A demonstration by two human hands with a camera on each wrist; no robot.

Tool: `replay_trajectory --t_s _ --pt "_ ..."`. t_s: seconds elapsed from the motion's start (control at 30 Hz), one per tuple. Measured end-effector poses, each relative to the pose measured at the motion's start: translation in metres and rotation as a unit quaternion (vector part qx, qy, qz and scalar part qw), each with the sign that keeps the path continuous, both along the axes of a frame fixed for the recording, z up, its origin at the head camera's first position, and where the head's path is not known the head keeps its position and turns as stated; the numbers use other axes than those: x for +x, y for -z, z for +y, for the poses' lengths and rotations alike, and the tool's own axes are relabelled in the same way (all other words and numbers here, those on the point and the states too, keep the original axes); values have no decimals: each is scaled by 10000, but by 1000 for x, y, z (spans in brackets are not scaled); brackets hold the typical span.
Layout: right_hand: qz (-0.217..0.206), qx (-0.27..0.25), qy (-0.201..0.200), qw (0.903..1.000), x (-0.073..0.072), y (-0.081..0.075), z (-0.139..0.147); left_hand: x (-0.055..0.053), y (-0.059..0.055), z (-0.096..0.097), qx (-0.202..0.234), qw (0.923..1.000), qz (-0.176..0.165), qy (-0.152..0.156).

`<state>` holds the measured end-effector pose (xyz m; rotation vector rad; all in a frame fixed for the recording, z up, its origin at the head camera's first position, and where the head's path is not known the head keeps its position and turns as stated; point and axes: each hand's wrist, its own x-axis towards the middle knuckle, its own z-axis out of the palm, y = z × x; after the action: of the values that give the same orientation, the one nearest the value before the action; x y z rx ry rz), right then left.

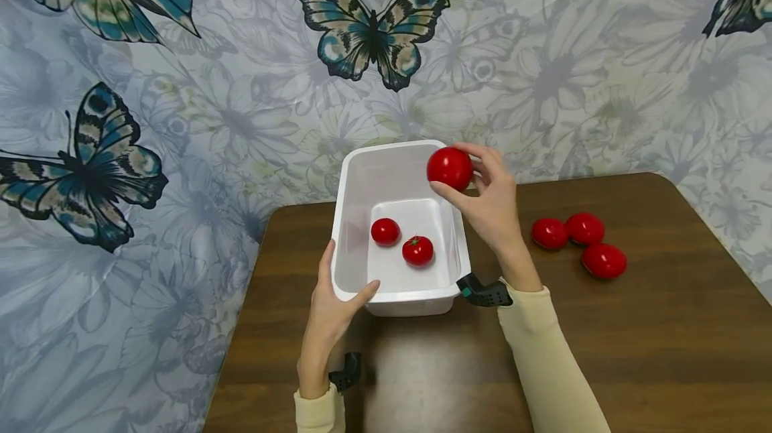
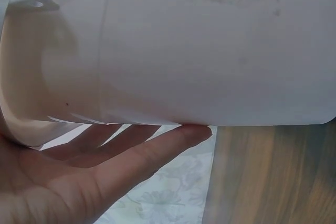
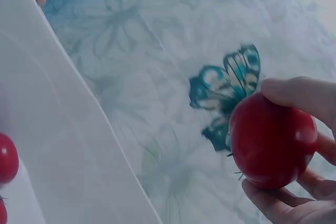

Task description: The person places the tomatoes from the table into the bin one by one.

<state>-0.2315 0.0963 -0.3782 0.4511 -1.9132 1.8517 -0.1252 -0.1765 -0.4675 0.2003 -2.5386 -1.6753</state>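
My right hand (image 1: 487, 198) pinches a red tomato (image 1: 449, 169) between thumb and fingers, raised over the right back rim of a white plastic tub (image 1: 395, 297). In the right wrist view that tomato (image 3: 273, 141) shows its green stem tips on the side facing the tub. Two more tomatoes lie on the tub floor, one (image 1: 385, 232) at the left and one with a green calyx (image 1: 418, 251) nearer the front. At the tub's front left corner, my left hand (image 1: 330, 312) holds the rim, its thumb over the front edge; its fingers (image 2: 152, 156) lie along the outer wall.
Three red tomatoes (image 1: 585, 228) sit in a cluster on the brown wooden table (image 1: 657, 339), right of the tub. Behind the table rises a wall covering (image 1: 241, 84) with butterflies and flowers. Black straps (image 1: 484, 291) circle both wrists.
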Motion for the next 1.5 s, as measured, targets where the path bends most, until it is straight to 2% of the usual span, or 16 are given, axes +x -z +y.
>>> replay_trajectory --t_s 0.13,0.27,0.43,0.6,0.87,1.0,1.17,1.3,1.5 --pt "12 714 -201 9972 -5 -1 -20 1 4 3 -7 10000 59 36" --pt "-197 1006 -328 9942 -7 5 -27 0 5 6 -1 10000 63 62" --pt "-440 1035 -295 9932 -6 11 -25 -2 2 9 11 9998 87 150" --pt "-489 1126 -260 9921 -9 13 -26 -3 0 8 41 9998 105 180" --pt "-741 1295 -339 9882 -11 18 -31 -1 2 6 51 9999 81 84" --pt "-818 1162 -431 9889 -12 19 -31 -2 2 5 52 10000 68 45" --pt "-690 838 -452 9931 -12 14 -28 -3 2 4 64 9999 34 82" --pt "-548 838 -466 9939 -11 10 -26 -4 2 2 102 9999 100 73" --pt "-553 789 -578 9937 -9 11 -27 -2 1 -3 159 9998 108 46"
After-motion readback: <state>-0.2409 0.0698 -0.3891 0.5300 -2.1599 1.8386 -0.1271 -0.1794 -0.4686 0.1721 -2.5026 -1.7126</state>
